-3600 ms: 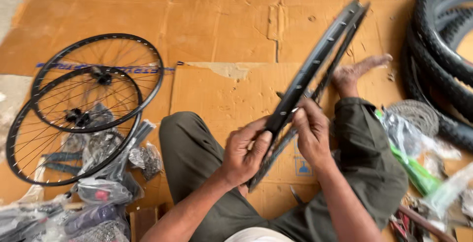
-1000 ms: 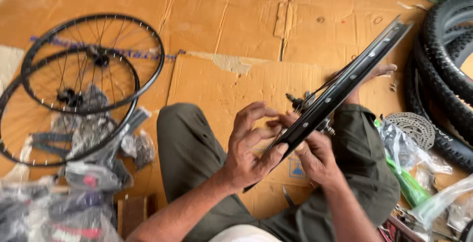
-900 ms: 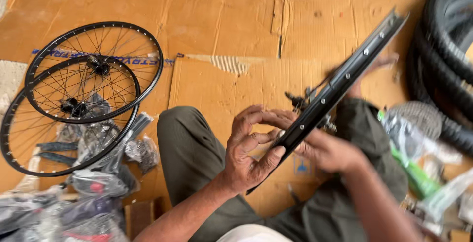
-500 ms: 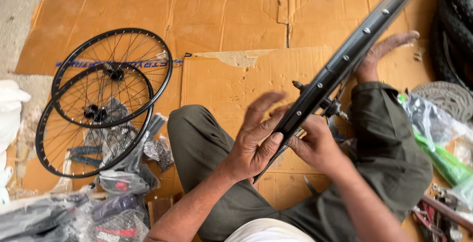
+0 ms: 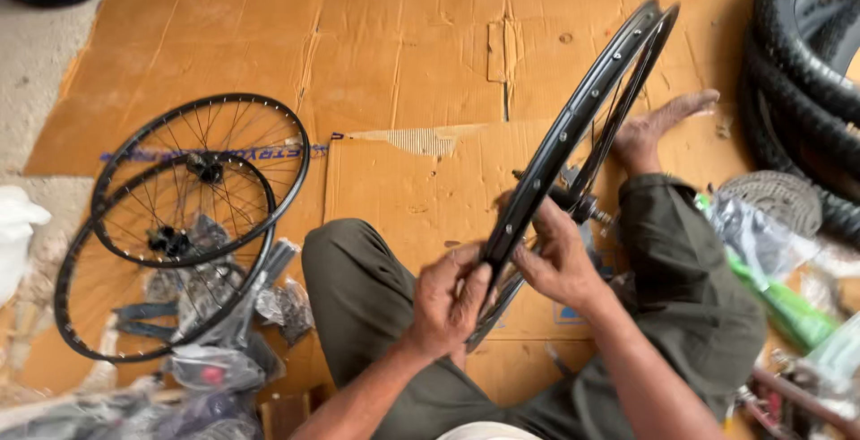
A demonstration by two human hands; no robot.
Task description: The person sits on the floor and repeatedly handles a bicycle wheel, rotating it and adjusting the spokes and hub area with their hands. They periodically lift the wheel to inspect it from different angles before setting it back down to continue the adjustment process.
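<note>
Your wheel rim (image 5: pixel 573 126) stands tilted on edge between your knees, your left hand (image 5: pixel 448 301) and right hand (image 5: pixel 560 261) at its near end. Two spoked wheels (image 5: pixel 188 207) lie overlapping on the cardboard (image 5: pixel 403 55) to your left; tyres (image 5: pixel 802 73) stack far right

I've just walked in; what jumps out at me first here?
A black bicycle rim held edge-on in the middle, with the left hand and right hand gripping its lower end. At left, two spoked wheels lie overlapping on the cardboard. Knobby black tyres are stacked at the right edge.
</note>
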